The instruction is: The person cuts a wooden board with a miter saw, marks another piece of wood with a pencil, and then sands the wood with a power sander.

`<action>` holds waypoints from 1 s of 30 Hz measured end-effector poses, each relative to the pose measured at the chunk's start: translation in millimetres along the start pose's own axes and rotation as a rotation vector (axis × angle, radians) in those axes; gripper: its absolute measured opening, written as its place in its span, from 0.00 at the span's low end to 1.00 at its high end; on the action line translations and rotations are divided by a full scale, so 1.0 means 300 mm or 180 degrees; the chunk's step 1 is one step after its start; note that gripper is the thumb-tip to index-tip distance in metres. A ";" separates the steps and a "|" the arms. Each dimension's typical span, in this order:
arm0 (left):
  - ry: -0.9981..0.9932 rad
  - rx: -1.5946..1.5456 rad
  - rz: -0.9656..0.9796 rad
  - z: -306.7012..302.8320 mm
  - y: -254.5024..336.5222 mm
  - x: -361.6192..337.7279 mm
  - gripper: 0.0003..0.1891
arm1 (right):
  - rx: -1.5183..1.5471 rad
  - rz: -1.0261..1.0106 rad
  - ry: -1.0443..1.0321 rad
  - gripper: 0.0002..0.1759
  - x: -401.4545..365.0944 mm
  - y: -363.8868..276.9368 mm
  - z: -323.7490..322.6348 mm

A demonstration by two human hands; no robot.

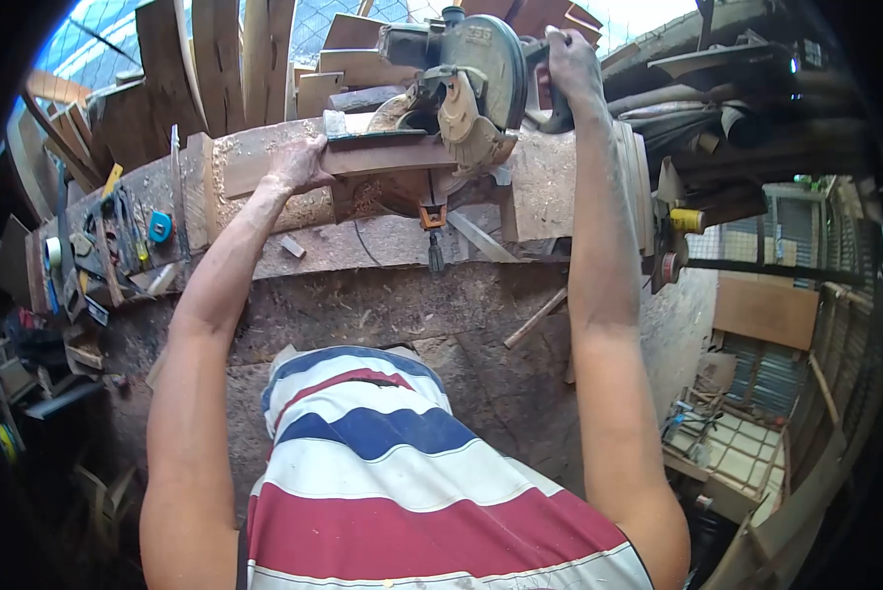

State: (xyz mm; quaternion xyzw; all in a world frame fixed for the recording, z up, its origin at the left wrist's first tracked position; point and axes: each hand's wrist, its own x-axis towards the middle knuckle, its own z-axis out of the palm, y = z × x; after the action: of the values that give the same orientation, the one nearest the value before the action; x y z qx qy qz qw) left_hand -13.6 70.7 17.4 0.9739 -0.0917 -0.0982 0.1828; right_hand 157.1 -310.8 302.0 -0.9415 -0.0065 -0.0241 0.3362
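Clasps a wooden board (392, 155) with the left grip (302, 165), fingers bent over it; cannot tell how far the fingertips reach round the far side. Closes the right grip (571, 65) around the handle (561, 114) of a miter saw (481, 74), well apart from the left grip and farther forward. Has the board running from just left of the left grip across to the saw head, between both grips. Cannot make out whether the blade touches the wood.

Stretches both arms over a counter (323, 244), scattered with sawdust (250, 149) around the left grip. Has an orange bracket (433, 217) below the saw, between the grips but nearer the body. Has a small wood block (292, 247) near the left grip, on the body side, and a teal tape measure (160, 227) farther left, among other hand tools. Faces upright wooden slabs (215, 69) beyond the left grip. Has a yellow cylinder (687, 220) to the right of the right grip and closer in. Wears a striped shirt (373, 482), nearer than either grip.
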 end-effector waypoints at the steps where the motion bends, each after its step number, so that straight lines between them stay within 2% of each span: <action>1: 0.0066 -0.0015 0.0025 -0.012 0.014 -0.008 0.42 | 0.0182 -0.0149 0.0146 0.30 -0.018 0.034 0.014; 5: 0.0294 -0.0104 0.0186 0.034 -0.028 0.007 0.43 | 0.0766 0.0404 0.0466 0.29 -0.243 0.037 0.049; 8: 0.0235 -0.0188 0.0156 0.022 -0.025 -0.003 0.42 | 0.1218 0.0376 0.0551 0.32 -0.331 0.139 0.094; 12: 0.0042 -0.0264 -0.0006 -0.009 -0.006 -0.010 0.41 | 0.1171 0.0278 0.0679 0.36 -0.432 0.180 0.121; 14: 0.0074 -0.0227 0.0025 -0.007 -0.003 -0.013 0.41 | 0.1159 0.0264 0.0747 0.37 -0.450 0.186 0.134; 19: 0.0082 -0.0154 0.0014 -0.018 0.007 -0.012 0.42 | 0.1257 0.0280 0.0821 0.29 -0.472 0.175 0.146; 24: 0.0150 -0.0073 0.0007 -0.009 0.001 -0.008 0.41 | 0.1254 0.0276 0.0871 0.26 -0.464 0.165 0.150; 30: 0.0128 -0.0164 0.0001 -0.007 -0.003 -0.010 0.37 | 0.1146 0.0178 0.0910 0.27 -0.463 0.171 0.154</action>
State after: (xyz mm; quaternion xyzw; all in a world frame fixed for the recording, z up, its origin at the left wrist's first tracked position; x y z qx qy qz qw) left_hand -15.8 72.8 19.4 0.9707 -0.0856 -0.0810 0.2096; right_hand 21.8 -320.7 227.0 -0.8531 0.0631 -0.1464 0.4969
